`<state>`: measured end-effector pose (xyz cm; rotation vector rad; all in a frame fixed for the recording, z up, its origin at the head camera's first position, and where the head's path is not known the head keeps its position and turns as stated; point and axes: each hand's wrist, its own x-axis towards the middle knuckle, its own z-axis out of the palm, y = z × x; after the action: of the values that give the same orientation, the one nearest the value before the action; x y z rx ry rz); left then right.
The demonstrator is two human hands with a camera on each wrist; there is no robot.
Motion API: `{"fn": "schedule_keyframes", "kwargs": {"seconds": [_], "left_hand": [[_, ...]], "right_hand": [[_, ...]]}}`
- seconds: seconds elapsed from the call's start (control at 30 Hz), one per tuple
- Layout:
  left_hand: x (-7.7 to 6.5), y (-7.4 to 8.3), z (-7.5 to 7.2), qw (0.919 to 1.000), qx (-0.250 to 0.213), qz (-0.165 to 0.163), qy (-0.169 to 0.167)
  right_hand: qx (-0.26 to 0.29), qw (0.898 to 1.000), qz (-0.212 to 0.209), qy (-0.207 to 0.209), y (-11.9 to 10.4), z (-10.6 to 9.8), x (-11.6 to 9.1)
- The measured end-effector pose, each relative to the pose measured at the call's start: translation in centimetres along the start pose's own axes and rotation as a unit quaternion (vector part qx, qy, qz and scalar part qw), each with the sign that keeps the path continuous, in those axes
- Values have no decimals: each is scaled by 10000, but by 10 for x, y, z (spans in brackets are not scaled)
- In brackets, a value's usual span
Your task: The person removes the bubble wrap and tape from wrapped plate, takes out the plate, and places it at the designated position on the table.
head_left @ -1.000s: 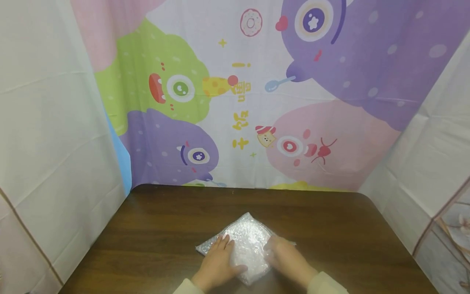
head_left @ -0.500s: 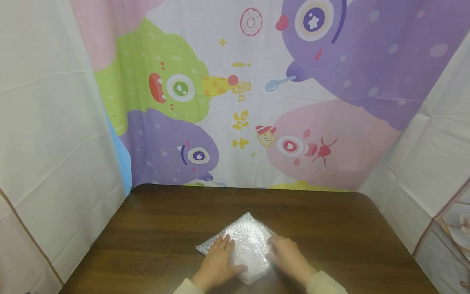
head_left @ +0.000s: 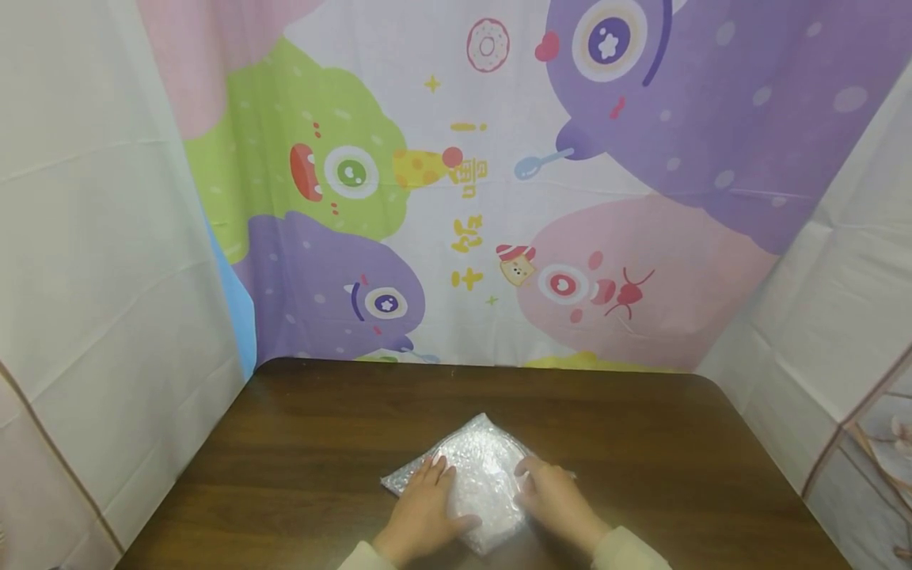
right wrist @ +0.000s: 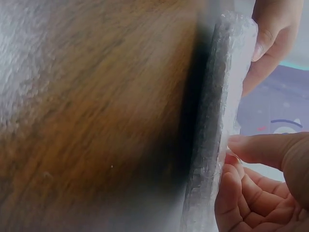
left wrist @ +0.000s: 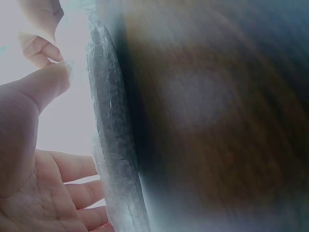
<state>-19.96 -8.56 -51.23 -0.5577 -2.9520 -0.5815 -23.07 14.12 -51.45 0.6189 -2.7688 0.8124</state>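
Note:
A flat, roughly diamond-shaped package in clear bubble wrap (head_left: 486, 467) lies on the dark wooden table; a curved edge shows faintly through the wrap, but its contents cannot be told. My left hand (head_left: 423, 503) rests on its left side with fingers extended, and the thumb points inward. On the right side, my right hand (head_left: 559, 499) has curled fingers at the wrap. In the right wrist view the thumb and curled fingers of that hand (right wrist: 265, 179) pinch a bit of film at the surface. The package's thin side (left wrist: 112, 111) fills the left wrist view's middle.
The brown table (head_left: 321, 427) extends around the package. Behind it hangs a cloth (head_left: 456, 332) printed with cartoon monsters. Pale cloth walls stand at the left (head_left: 107, 237) and right (head_left: 805, 332).
My right hand shifts slightly at the package's right side, its fingers staying curled. The left hand and the package keep their places.

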Motion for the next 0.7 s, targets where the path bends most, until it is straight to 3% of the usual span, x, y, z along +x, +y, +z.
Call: {"fn": "schedule_keyframes", "kwargs": {"seconds": [0.5,0.7], "left_hand": [[0,0,-2,9999,-39,-41,-157],[0,0,-1,9998,-54,-30,-166]], "right_hand": [[1000,9945,320,-68,5,-1,-1],[1018,9948,-39,-96,10,-1,-3]]}}
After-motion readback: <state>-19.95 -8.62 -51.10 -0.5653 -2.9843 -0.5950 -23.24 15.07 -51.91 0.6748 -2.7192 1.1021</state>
